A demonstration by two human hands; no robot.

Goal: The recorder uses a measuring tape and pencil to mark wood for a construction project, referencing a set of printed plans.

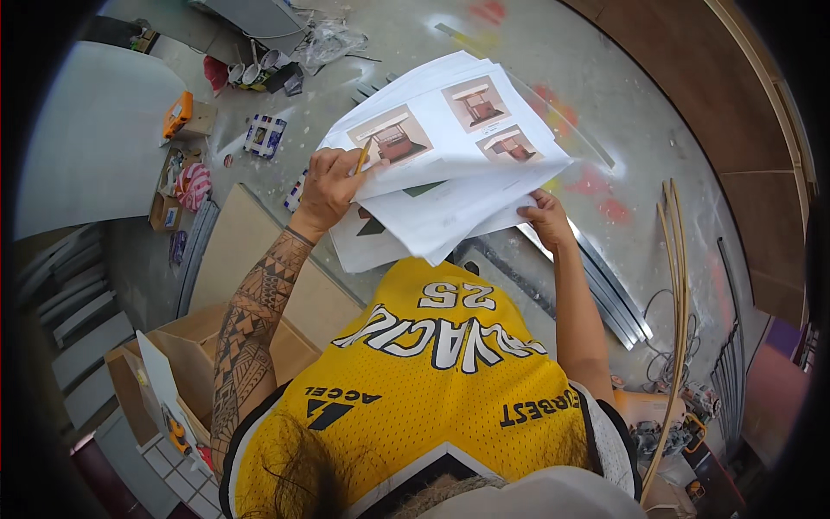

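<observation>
A stack of loose white paper sheets [467, 169] is spread out in front of my chest, its upper pages fanned and curling at the near edge. Printed colour pictures of a reddish-brown booth or counter show on the top page. My left hand [333, 186] is closed around a yellow pencil [363, 156], its fingertips against the left side of the top sheets. At the lower right corner, my right hand [549, 221] pinches the sheets between thumb and fingers. The lower pages peek out beneath, partly hidden by the bent upper ones.
Paint-spotted concrete floor lies below. Metal channels [596, 281] rest under my right forearm, and thin wooden strips [674, 285] stand farther right. At left are a cardboard box [199, 346], a beige board [251, 251] and an orange tool [177, 117]. Cups and plastic wrap lie far left.
</observation>
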